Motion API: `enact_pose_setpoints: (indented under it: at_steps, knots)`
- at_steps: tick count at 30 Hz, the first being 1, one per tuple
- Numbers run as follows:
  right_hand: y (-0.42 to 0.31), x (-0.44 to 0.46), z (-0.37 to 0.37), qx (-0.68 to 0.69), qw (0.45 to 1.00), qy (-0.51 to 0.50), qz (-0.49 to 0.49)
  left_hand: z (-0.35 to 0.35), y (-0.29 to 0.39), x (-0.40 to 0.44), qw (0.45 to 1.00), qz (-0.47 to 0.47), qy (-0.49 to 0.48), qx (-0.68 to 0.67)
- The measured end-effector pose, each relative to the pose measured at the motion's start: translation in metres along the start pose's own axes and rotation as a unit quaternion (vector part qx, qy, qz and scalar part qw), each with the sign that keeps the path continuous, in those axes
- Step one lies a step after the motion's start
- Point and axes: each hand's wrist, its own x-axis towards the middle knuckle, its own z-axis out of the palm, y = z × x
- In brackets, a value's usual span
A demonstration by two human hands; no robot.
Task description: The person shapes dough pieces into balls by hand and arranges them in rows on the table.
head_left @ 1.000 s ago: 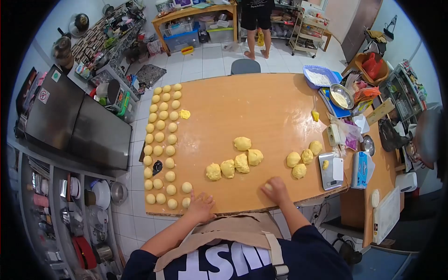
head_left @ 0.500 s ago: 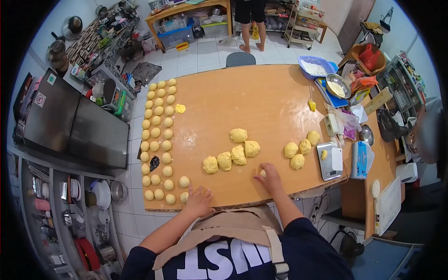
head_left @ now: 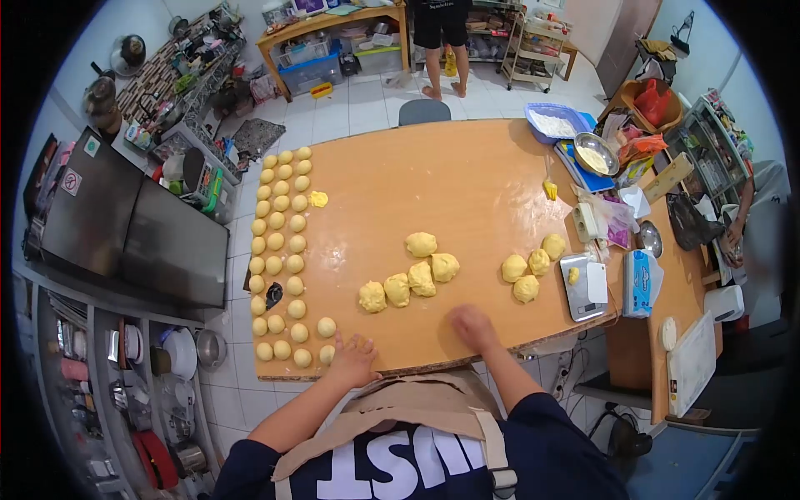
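Note:
My left hand (head_left: 356, 362) lies flat on the near table edge with fingers spread, close beside a smooth dough ball (head_left: 327, 354). My right hand (head_left: 475, 330) is curled, palm down, on the tabletop; the dough ball under it is hidden now. Beyond the hands, several rough dough lumps (head_left: 397, 290) sit in a cluster mid-table. A smaller group of dough pieces (head_left: 526, 289) lies to the right. Rows of smooth round balls (head_left: 297, 309) line the table's left side, and a flat yellow scrap of dough (head_left: 318, 199) rests beside them.
Right of the dough stands a kitchen scale (head_left: 584, 287) with a small yellow piece on it. Past it are a tissue pack (head_left: 638, 284), a metal bowl (head_left: 596, 154) and a purple basin (head_left: 554, 122) of flour. One person stands at the back; another is at the right edge.
My right hand has turned over the dough ball, so the ball showing at its fingers earlier is covered. My left hand stays put. The view has shifted slightly.

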Motion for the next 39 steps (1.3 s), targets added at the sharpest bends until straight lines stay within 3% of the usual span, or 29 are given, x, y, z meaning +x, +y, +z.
enact_pose_setpoints:
  at_steps: [2,6,9,13,19,25,28,31,37,39]
  knots:
    - [-0.014,-0.002,-0.014,0.009,0.994,-0.051,-0.097,-0.002,-0.004,0.0,1.0,-0.004,0.008,0.003]
    - [0.012,0.014,-0.022,-0.093,0.996,0.005,0.005,0.001,0.0,-0.005,1.0,-0.003,0.014,-0.002]
    - [0.002,0.036,0.007,-0.052,0.998,0.0,0.038,0.004,0.002,-0.002,1.0,-0.004,0.022,-0.01]
    - [-0.016,0.005,-0.001,-0.003,0.996,-0.069,-0.05,0.0,-0.001,-0.006,1.0,-0.003,0.02,-0.016]
    - [0.004,0.026,-0.013,-0.087,0.994,-0.032,0.057,0.003,-0.003,-0.003,0.999,0.009,0.021,-0.028]
    - [-0.017,-0.003,-0.009,-0.02,0.998,-0.06,0.017,0.003,-0.004,-0.003,0.999,0.006,0.029,-0.015]
    - [-0.006,-0.006,-0.033,-0.016,0.987,-0.103,0.123,0.002,-0.005,-0.003,0.999,0.007,0.02,-0.034]
    - [-0.002,0.015,-0.016,-0.056,0.987,-0.037,0.144,0.003,-0.003,-0.004,0.999,0.001,0.018,-0.026]
    - [-0.016,-0.008,-0.011,-0.031,0.996,-0.069,0.043,0.0,-0.005,0.0,1.0,0.008,-0.003,-0.015]
    - [-0.007,-0.007,-0.028,-0.034,0.988,-0.092,0.122,0.0,-0.006,-0.001,1.0,0.006,0.009,-0.019]
